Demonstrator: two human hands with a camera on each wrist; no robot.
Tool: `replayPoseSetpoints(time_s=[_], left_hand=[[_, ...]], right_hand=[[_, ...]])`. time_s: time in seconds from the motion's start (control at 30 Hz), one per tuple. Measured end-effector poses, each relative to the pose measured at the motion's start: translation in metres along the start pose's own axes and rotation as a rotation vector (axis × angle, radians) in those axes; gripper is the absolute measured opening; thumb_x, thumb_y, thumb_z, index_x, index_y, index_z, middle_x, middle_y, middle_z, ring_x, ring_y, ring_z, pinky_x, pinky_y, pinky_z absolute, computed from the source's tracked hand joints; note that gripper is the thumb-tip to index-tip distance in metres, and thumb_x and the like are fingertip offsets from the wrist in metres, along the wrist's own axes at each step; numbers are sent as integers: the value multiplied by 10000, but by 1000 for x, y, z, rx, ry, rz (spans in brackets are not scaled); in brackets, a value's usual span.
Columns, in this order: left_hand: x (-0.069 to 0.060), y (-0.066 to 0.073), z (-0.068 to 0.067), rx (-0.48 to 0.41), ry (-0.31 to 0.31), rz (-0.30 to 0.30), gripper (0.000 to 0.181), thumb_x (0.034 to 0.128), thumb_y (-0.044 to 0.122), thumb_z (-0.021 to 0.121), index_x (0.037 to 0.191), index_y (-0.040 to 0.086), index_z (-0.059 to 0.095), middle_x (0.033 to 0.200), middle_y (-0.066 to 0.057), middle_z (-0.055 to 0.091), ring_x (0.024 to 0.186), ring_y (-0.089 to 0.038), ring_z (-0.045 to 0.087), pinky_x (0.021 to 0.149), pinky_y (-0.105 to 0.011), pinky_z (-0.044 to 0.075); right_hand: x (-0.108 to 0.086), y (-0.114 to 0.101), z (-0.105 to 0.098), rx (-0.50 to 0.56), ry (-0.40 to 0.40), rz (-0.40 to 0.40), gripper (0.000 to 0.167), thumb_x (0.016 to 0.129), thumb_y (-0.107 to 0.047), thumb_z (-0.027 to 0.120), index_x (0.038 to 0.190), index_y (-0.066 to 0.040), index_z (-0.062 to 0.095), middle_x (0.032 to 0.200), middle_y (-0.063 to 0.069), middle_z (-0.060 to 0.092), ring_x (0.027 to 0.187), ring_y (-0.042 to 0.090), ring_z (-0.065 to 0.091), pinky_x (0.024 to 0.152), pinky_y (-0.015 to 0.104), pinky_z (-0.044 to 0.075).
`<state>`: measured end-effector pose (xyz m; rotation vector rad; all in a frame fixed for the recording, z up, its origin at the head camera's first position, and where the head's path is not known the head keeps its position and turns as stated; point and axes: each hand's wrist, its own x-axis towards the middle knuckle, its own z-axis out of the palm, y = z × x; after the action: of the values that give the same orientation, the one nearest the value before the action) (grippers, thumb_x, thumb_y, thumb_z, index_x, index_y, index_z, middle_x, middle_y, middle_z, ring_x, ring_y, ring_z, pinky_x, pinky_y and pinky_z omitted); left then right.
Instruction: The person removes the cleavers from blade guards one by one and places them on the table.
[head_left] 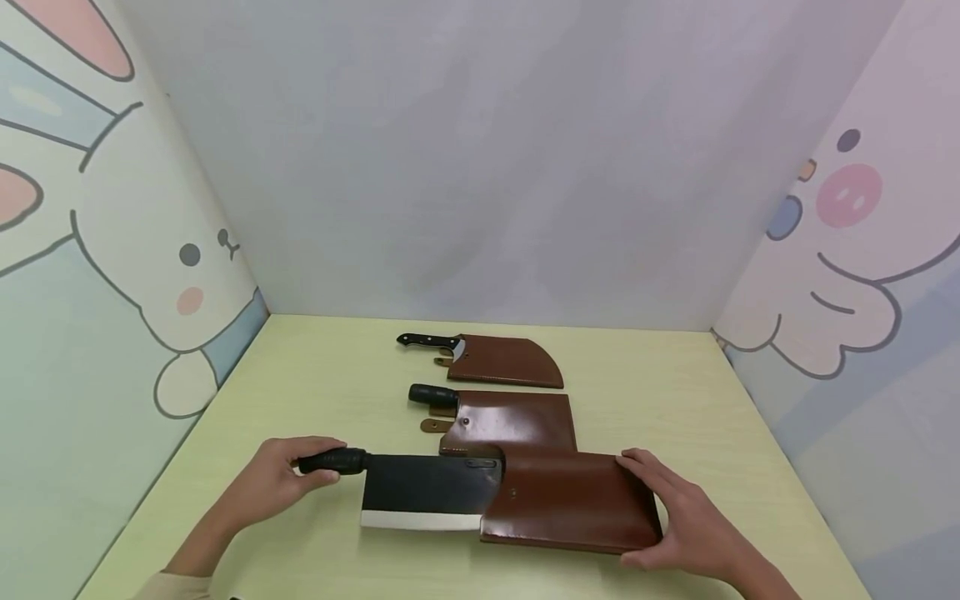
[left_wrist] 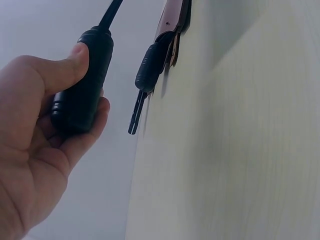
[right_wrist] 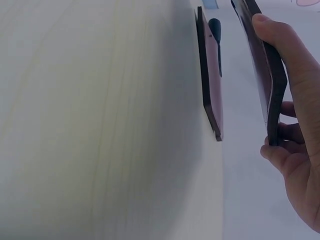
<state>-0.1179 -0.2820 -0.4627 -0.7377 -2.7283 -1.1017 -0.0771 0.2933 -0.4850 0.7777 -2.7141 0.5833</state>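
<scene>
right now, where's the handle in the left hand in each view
Head: handle left of centre, below mid-height, in the left hand.
Left wrist: upper left, between thumb and fingers.
Right wrist: not in it.
Shared landmark: the pale table, in all three.

Two sheathed knives (head_left: 506, 360) (head_left: 517, 417) lie on a pale table (head_left: 337, 375).

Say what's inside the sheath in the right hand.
The cleaver blade appears to run into the brown sheath, its front end hidden. The sheath covers whatever lies beyond, so how far in the blade reaches can't be seen.
</scene>
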Motion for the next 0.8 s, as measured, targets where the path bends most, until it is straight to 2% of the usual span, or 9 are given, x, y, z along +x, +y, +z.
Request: replayPoseSetpoints(time_s=[0.27, 0.53, 0.8], left_hand=[[-6, -7, -5, 5, 12, 15, 315, 835, 154, 846, 1140, 143, 767, 1080, -56, 765, 844, 18, 600, 606, -228, 477], [-16, -17, -9, 15, -19, -28, 312, 848, 179, 840, 1149, 143, 766, 1086, -52, 764, 862, 26, 593, 629, -229, 470], [-21, -28, -9, 23, -45, -33, 300, 855, 186, 836, 1140, 122, 767, 1070, -79, 763, 833, 24, 556, 628, -221, 449]], right_hand=[[-9, 8, -6, -16, -42, 64, 1124, 543, -691, 922, 1486, -230, 522, 1453, -2, 528, 1176, 153, 610, 813, 373, 582], [-19, 16, -8, -34, -57, 86, 1109, 548, -699, 915, 1479, -234, 531, 1450, 2, 532, 1170, 179, 616, 803, 368, 580], [-27, 18, -11, -22, -73, 106, 1102, 546, -692, 919, 1477, -247, 533, 1438, 4, 545, 1178, 210, 623, 800, 372, 579]])
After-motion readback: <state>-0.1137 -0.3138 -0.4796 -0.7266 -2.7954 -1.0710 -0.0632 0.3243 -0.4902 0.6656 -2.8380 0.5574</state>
